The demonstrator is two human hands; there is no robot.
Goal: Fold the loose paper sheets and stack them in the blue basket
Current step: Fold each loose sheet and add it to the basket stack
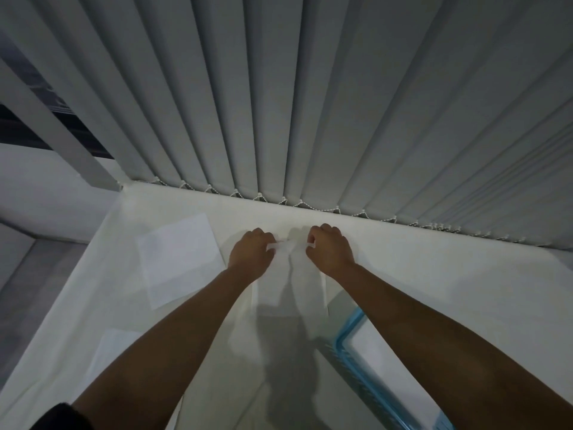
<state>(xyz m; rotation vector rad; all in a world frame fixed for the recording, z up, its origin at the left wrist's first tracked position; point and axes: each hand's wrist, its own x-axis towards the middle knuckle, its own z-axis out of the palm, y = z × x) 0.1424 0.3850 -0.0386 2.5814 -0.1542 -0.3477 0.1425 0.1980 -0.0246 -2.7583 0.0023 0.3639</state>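
A white paper sheet lies on the white table in front of me. My left hand and my right hand each pinch its far edge, lifted a little off the table. Its near part stays flat between my forearms. A second loose sheet rests flat to the left. A third sheet shows partly under my left forearm. The blue basket stands at the lower right, with white paper inside it; my right forearm hides most of it.
The white table ends at grey vertical blinds along its far edge. The table's left edge drops to a grey floor.
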